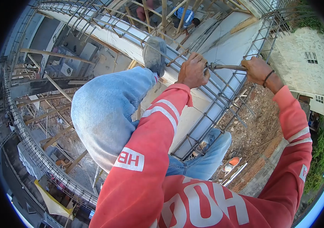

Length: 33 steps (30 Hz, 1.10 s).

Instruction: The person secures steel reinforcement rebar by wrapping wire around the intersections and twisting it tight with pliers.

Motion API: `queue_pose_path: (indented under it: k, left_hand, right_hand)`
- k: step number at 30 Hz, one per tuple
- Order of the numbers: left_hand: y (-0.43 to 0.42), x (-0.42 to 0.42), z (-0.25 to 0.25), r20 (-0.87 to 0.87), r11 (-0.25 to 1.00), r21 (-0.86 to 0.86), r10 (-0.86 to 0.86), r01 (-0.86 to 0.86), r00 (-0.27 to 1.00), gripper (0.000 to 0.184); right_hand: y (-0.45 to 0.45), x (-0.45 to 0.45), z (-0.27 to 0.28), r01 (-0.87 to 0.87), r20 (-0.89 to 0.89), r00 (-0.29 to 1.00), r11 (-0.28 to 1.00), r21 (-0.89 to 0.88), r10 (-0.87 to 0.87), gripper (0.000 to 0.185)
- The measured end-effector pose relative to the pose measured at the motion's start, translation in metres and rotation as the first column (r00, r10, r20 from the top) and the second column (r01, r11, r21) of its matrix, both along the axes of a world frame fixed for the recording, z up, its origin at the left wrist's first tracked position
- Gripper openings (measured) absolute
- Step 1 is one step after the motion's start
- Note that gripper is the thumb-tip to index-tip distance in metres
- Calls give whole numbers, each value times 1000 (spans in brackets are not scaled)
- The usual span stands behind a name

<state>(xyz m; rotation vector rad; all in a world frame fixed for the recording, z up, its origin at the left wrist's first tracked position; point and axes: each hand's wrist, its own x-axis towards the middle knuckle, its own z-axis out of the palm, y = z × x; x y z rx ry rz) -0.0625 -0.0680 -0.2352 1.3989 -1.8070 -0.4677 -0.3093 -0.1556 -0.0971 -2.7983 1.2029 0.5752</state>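
My right hand [260, 73] is closed round the handles of metal pincers [228, 67]. The jaws of the pincers point left, to just beside my left hand [194, 71]. That hand is closed at the steel rebar cage [219, 99], with its fingers curled inward; what lies inside them is hidden. Thin wire [216, 57] sticks up near the jaws. Long bars and square stirrups make up the cage, which runs over a pale formwork trough [192, 133]. One shoe [154, 56] rests by the bars at the upper left of my hands.
Far below, rubble-strewn ground [259, 117] spreads out, with an orange and white object [231, 164] on it. A curved rebar cage [28, 150] and wooden poles [55, 57] stand at left. A co-worker in blue [184, 17] bends over at the top. A pale wall [302, 64] rises at right.
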Motion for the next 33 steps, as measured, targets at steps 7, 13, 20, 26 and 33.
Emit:
queue_pose_path:
  k: [7,13,20,26,33]
  left_hand:
    - [-2,2,-5,1,1000,10,-22,22,1000,27]
    - [0,-4,-7,6,1000,3,-22,22,1000,20]
    - [0,-3,-4,24,999,38,-8,7,1000,24]
    - [0,-4,-8,11,999,36,-6,6,1000,26]
    - [0,-3,-6,1,1000,4,5,-5,1000,23]
  right_hand:
    - [31,-10,-16,332,-141,624,97,938,-769,18]
    - [7,-7,-6,461,-249,858,460,758,-449,41]
    - [27,-6,-7,-168,-95,985,900,-402,141,35]
    - [27,-2,-18,-102,-76,994,899,-425,77,30]
    - [-15,20,13,0,-265,964,1000,-13,-3,22]
